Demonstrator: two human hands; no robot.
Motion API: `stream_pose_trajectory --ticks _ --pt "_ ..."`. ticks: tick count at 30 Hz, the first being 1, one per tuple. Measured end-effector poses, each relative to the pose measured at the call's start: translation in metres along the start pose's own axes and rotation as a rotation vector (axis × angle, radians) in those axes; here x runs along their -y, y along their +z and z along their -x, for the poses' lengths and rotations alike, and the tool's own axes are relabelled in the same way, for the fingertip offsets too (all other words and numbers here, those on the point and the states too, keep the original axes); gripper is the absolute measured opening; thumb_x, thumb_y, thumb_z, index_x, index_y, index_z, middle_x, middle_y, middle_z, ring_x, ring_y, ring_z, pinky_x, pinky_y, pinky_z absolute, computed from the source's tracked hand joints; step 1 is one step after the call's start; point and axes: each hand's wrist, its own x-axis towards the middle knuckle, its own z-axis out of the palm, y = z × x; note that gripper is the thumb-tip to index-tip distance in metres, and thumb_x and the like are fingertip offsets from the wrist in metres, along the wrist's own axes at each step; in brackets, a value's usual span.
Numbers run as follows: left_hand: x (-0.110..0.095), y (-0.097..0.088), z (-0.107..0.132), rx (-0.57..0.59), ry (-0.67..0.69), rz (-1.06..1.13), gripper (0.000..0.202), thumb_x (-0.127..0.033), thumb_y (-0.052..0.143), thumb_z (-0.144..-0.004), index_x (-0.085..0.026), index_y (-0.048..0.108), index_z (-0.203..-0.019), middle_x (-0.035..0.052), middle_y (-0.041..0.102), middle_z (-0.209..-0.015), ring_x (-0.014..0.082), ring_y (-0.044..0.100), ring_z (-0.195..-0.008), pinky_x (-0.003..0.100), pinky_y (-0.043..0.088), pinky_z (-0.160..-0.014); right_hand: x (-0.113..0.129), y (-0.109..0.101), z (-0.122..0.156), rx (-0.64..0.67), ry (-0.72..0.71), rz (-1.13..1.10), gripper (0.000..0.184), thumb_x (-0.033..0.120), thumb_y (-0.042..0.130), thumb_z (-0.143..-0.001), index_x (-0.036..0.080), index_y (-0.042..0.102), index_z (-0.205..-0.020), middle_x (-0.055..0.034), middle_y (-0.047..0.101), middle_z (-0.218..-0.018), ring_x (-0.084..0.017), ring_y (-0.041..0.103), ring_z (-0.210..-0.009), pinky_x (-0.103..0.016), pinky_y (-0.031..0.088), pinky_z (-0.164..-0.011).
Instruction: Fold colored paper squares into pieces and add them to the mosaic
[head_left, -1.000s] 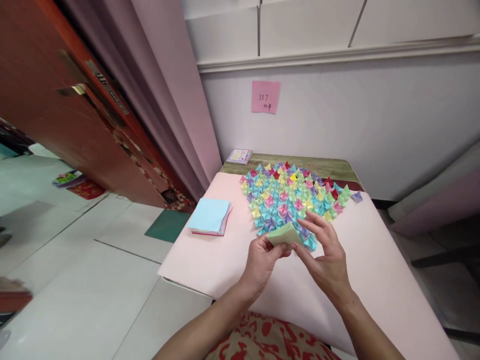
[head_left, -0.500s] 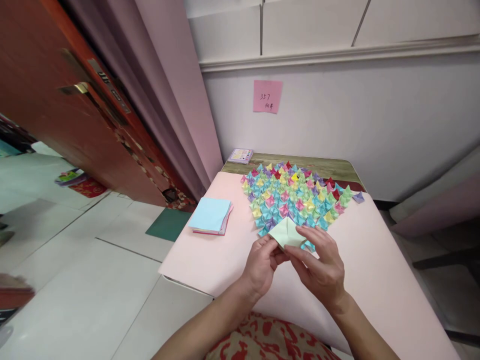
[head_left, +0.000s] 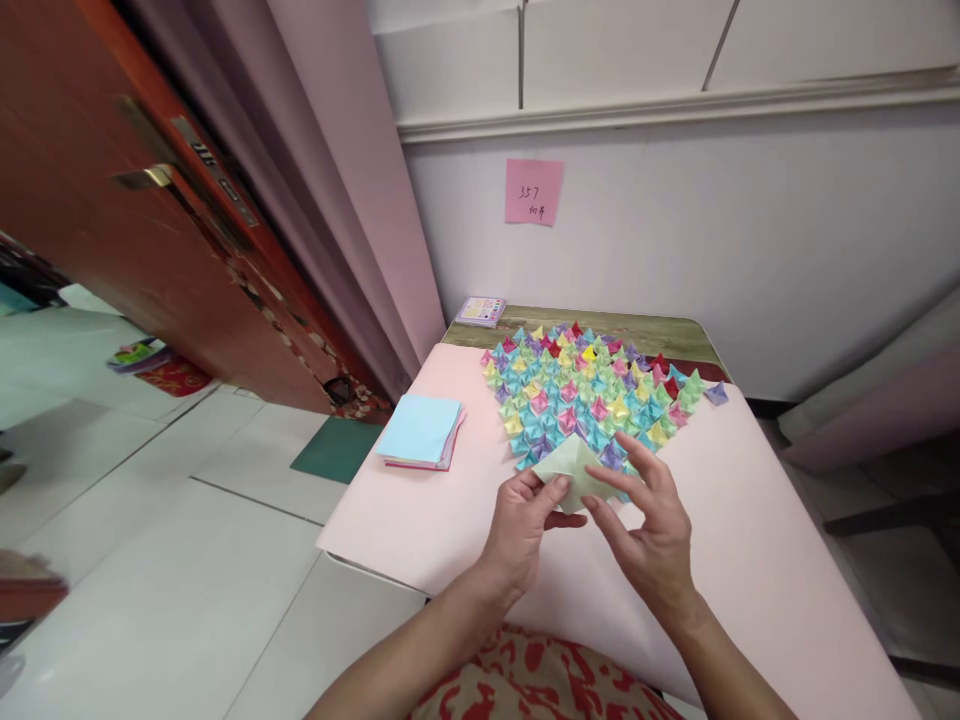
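Observation:
A pale green piece of folded origami paper (head_left: pixel 574 460), roughly diamond-shaped, is held up over the front of the table. My left hand (head_left: pixel 516 540) pinches its left side, thumb on top and fingers underneath. At the right side of the paper is my right hand (head_left: pixel 654 530), its fingers spread apart; the index fingertip overlaps the paper's right part, and I cannot tell whether it presses on it. Just behind the paper, many small folded paper pieces (head_left: pixel 568 390) in blue, green, pink, yellow, purple and red stand packed together on the table.
A stack of square paper (head_left: pixel 421 428), light blue on top, lies on the left of the pink-covered table (head_left: pixel 750 520). One purple folded piece (head_left: pixel 717 394) sits apart at the right. A small pack of cards or booklets (head_left: pixel 481 311) is at the back left corner.
My left thumb has moved onto the top of the green paper, which has tilted slightly. My right hand has loosened from the paper, and its fingers have spread.

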Motion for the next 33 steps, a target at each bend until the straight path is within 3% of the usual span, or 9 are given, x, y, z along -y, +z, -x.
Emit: stream_pose_trajectory --ticks 3,6,9,13,17,22,25,29,33 --pt "0.001 0.0 -0.001 -0.025 0.04 -0.088 0.029 -0.036 0.08 -0.071 -0.012 0.075 -0.087 0.0059 0.072 -0.078 0.0139 0.061 -0.07 0.027 0.051 -0.069 -0.004 -0.002 -0.001 0.093 0.202 -0.121 0.027 0.034 0.069 -0.085 0.027 0.07 -0.112 -0.0104 0.058 -0.133 -0.03 0.056 -0.122 -0.047 0.053 -0.094" --pt "0.002 -0.001 -0.002 -0.01 0.091 -0.129 0.026 -0.034 0.08 -0.071 -0.013 0.074 -0.084 0.005 0.072 -0.079 0.0133 0.06 -0.072 0.025 0.048 -0.073 -0.006 -0.002 0.001 0.153 0.396 -0.265 0.032 0.037 0.072 -0.082 0.026 0.07 -0.113 -0.0087 0.07 -0.111 -0.027 0.067 -0.101 -0.041 0.058 -0.081" --pt "-0.001 -0.002 -0.002 0.018 0.167 -0.198 0.036 -0.031 0.08 -0.072 -0.016 0.071 -0.103 0.0042 0.072 -0.085 0.0153 0.062 -0.076 0.025 0.048 -0.073 -0.007 -0.003 0.001 0.171 0.486 -0.344 0.029 0.037 0.074 -0.081 0.024 0.072 -0.106 -0.0069 0.073 -0.097 -0.023 0.069 -0.084 -0.037 0.057 -0.074" --pt "-0.008 -0.006 0.0 0.027 0.359 -0.439 0.057 -0.025 0.074 -0.077 -0.024 0.058 -0.131 0.0032 0.072 -0.093 0.0153 0.064 -0.076 0.027 0.051 -0.074 -0.009 -0.006 -0.006 0.17 0.443 -0.331 0.025 0.037 0.073 -0.082 0.024 0.073 -0.103 -0.0063 0.071 -0.096 -0.023 0.066 -0.089 -0.037 0.055 -0.077" --pt "-0.013 -0.011 -0.004 0.022 0.463 -0.636 0.029 -0.023 0.069 -0.08 -0.023 0.073 -0.108 0.0055 0.074 -0.103 0.0193 0.068 -0.084 0.029 0.053 -0.079 -0.009 -0.008 -0.013 0.181 0.393 -0.273 0.026 0.037 0.071 -0.083 0.025 0.072 -0.106 -0.0061 0.071 -0.099 -0.024 0.066 -0.091 -0.036 0.054 -0.077" --pt "-0.019 -0.014 -0.012 -0.028 0.511 -0.722 0.018 -0.023 0.068 -0.081 -0.023 0.076 -0.097 0.0048 0.076 -0.093 0.022 0.069 -0.086 0.033 0.053 -0.082 -0.011 -0.003 -0.017 0.135 0.23 -0.097 0.016 0.033 0.066 -0.087 0.028 0.074 -0.101 -0.0042 0.072 -0.092 -0.022 0.067 -0.086 -0.035 0.053 -0.075" --pt "-0.023 -0.014 -0.018 -0.038 0.559 -0.712 0.007 -0.025 0.072 -0.078 -0.023 0.077 -0.082 0.0062 0.073 -0.092 0.0236 0.067 -0.094 0.035 0.05 -0.09 -0.016 0.004 -0.019 0.077 0.155 -0.039 0.014 0.035 0.066 -0.087 0.028 0.076 -0.093 -0.0064 0.07 -0.099 -0.023 0.067 -0.091 -0.037 0.054 -0.078" --pt "-0.019 -0.015 -0.025 0.043 0.365 -0.443 0.013 -0.029 0.078 -0.073 -0.018 0.073 -0.078 0.0074 0.071 -0.095 0.0223 0.066 -0.094 0.036 0.05 -0.09 -0.018 0.009 -0.021 0.144 0.298 -0.121 0.019 0.041 0.066 -0.086 0.024 0.075 -0.085 -0.0055 0.073 -0.09 -0.023 0.068 -0.084 -0.034 0.055 -0.072" --pt "-0.008 -0.017 -0.026 0.101 0.103 -0.236 0.03 -0.037 0.081 -0.069 -0.014 0.071 -0.085 0.0053 0.071 -0.078 0.0177 0.067 -0.071 0.031 0.055 -0.069 -0.014 0.011 -0.02 0.165 0.437 -0.167 0.023 0.043 0.065 -0.085 0.022 0.074 -0.089 -0.0037 0.074 -0.081 -0.022 0.069 -0.076 -0.032 0.056 -0.068"
